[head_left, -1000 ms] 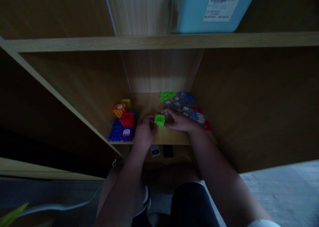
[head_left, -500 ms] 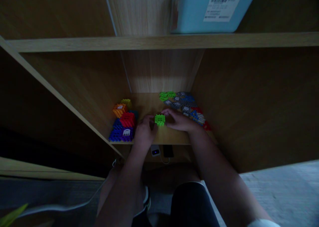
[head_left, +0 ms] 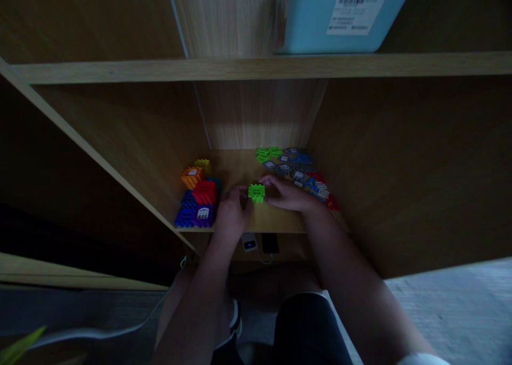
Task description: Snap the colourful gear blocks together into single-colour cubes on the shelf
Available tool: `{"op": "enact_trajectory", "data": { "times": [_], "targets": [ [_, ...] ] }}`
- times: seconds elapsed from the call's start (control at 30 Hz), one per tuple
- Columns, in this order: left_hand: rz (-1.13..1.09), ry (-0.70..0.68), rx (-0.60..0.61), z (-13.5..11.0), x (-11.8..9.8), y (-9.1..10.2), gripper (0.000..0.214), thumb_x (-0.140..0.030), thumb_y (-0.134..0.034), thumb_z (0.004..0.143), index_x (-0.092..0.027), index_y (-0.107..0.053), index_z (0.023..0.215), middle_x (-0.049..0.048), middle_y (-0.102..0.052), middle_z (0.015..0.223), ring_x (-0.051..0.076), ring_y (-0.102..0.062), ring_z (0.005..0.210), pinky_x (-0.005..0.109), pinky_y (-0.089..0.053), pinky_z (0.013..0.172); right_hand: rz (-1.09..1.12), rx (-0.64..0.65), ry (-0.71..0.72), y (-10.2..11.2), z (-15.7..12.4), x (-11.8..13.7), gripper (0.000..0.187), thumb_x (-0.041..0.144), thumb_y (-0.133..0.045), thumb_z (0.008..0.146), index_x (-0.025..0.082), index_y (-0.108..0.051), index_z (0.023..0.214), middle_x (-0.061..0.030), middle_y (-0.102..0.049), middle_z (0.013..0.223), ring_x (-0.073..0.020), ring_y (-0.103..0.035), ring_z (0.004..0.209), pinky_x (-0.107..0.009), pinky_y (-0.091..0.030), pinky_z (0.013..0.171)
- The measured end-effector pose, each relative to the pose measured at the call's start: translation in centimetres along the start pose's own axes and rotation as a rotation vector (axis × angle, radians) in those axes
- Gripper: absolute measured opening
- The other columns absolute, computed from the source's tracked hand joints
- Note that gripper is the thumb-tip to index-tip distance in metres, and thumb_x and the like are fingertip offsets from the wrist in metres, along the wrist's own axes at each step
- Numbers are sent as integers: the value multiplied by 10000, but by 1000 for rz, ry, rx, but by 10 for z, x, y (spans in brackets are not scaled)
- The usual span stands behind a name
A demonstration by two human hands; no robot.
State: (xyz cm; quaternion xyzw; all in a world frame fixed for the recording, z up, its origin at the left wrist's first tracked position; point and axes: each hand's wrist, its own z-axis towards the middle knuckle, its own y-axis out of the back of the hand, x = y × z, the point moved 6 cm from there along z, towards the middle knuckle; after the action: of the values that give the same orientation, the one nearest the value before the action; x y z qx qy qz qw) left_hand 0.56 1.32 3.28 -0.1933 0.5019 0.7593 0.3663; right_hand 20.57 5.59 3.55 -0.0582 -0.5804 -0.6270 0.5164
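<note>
A bright green interlocking building block [head_left: 256, 193] with a window-like grid on top is held between my hands, low over the shelf board. My left hand [head_left: 233, 207] has its thumb and fingers closed against the block's left side. From the right, my right hand [head_left: 286, 192] curls its fingers and thumb round the far and right edges. Left of my left hand are assembled block cubes: a red one [head_left: 205, 192], an orange one [head_left: 192, 177], a yellow one [head_left: 203, 166] and a purple one [head_left: 204, 215] with a white window. Loose green pieces [head_left: 268, 154] lie at the back.
Loose grey, blue and red pieces [head_left: 298, 167] spread along the right side of the shelf [head_left: 276, 223]. Overhead, an upper shelf edge [head_left: 240, 69] carries a light blue bin [head_left: 308, 23]. Below lie a white device [head_left: 249, 242] with a lit display and a dark phone-like object [head_left: 270, 243] by a cable.
</note>
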Motion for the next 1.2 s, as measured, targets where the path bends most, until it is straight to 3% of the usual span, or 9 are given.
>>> {"op": "enact_trajectory", "data": {
  "times": [0.23,0.53,0.77,1.2],
  "targets": [
    [-6,6,2,1,1,0,340,-146,-710,930,-231,-636,1251,56,-795,1030,256,-772,1003,381,-600,928,-4,8,11,0,0,1,469,327,-788,932,275,-600,1359,-93,-704,1370,-276,-687,1292,-500,-542,1143],
    [1,11,9,1,1,-1,360,-102,-711,909,-222,-648,1243,57,-790,1014,252,-768,978,378,-604,910,-25,14,-12,-1,-1,-4,677,147,-816,796,297,-587,1415,-67,-694,1390,-275,-672,1323,-486,-517,1167],
    [0,6,18,0,0,0,373,-90,-700,909,-221,-639,1253,53,-791,1005,248,-768,967,368,-598,890,-23,15,-32,-3,-1,-3,694,296,-907,807,278,-577,1417,-86,-697,1375,-295,-675,1316,-488,-532,1144],
    [14,14,20,1,1,-1,367,-110,-699,917,-215,-631,1262,61,-799,1013,262,-777,982,384,-607,897,10,2,26,-7,2,0,670,258,-885,837,278,-559,1423,-93,-666,1432,-285,-654,1356,-488,-514,1182]
  ]
}}
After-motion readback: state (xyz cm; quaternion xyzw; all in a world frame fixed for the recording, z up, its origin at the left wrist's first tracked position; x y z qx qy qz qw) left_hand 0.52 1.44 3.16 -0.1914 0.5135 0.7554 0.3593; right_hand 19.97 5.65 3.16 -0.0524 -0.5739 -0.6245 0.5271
